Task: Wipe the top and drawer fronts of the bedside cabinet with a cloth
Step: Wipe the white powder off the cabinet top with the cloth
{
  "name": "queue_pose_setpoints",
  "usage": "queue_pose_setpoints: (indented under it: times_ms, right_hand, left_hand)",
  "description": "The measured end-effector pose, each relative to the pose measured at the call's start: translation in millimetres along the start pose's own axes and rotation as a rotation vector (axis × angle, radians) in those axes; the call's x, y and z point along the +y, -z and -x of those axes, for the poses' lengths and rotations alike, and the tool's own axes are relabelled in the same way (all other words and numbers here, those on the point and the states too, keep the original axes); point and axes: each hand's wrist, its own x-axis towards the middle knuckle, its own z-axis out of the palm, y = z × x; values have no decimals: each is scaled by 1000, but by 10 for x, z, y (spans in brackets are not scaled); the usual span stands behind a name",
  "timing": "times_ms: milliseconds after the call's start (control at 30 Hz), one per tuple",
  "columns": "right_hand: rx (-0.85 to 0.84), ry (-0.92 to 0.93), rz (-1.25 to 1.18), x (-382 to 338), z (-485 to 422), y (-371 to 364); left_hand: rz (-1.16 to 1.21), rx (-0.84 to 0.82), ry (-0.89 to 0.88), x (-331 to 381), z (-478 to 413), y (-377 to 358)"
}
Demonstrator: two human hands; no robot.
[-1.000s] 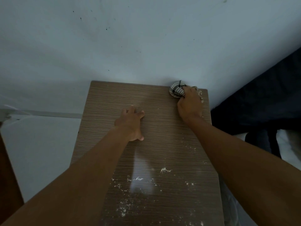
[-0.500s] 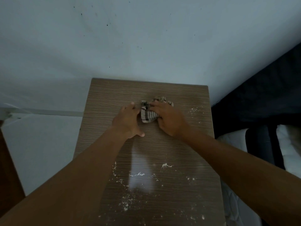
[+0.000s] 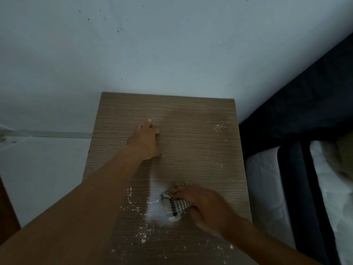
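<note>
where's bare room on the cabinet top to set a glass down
Bare: the back strip of the cabinet top between wall and left hand, and the stretch between that hand and the white specks near the right edge. Crowded: the front, where the right hand grips the checked cloth among white crumbs.

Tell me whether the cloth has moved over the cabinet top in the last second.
Yes. The cloth, gripped by the right hand, has come from the far right corner of the cabinet top, by the wall, toward its near edge.
</note>
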Motion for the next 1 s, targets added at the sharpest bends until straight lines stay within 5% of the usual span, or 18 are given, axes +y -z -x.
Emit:
queue_pose_setpoints:
  times_ms: [167,400,533,700,1000]
  right_hand:
    - [285,-81,-117,70,-124,695]
    - [541,-301,232,658,-734,1538]
    - [513,-308,312,1113,-1130,1639]
    - [266,-364,321,1430,-1282,1392]
    - [301,-279,256,1191,-574,868]
  left_hand:
    - [-74,-26,20,150,13,-23]
    - [-109,64,-118,569,90,-354]
    - [-85,9,-74,616,27,-363]
    - [-73,-7,-39,654,19,-334]
    - [-68,-24,-42,660,23,-308]
